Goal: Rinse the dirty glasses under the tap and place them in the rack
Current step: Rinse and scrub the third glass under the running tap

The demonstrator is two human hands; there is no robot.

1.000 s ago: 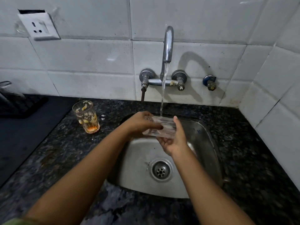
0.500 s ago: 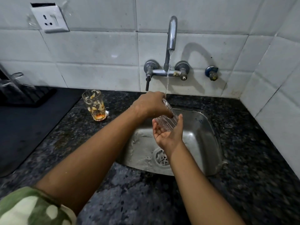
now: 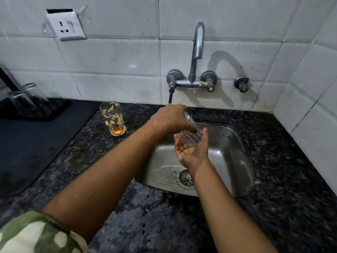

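Glasses are the concern, and one clear ribbed glass (image 3: pixel 190 135) is held over the steel sink (image 3: pixel 235 152), tilted with its mouth turned down and towards the person. Since a second ago the stream from the tap (image 3: pixel 197 42) has stopped: water was seen falling onto the glass then, and none is seen under the spout now, though wet patches lie around the drain (image 3: pixel 186 178). The glass has also been turned from lying across both hands to a steep tilt, which suggests that it is being emptied and that its rinse is nearly over. The left hand (image 3: pixel 170 119) is closed around the upper part of the glass from above, while the right hand (image 3: pixel 193 148) is held open, palm up, cupped under the lower end and touching it. A second glass (image 3: pixel 113 118), with orange dregs and pale bits clinging inside, stands upright on the dark granite worktop (image 3: pixel 273 198) left of the sink, well apart from both hands and not yet rinsed. At the far left a dark rack (image 3: pixel 36 110) is seen with at least one clear glass upturned on it; its details are blurred.
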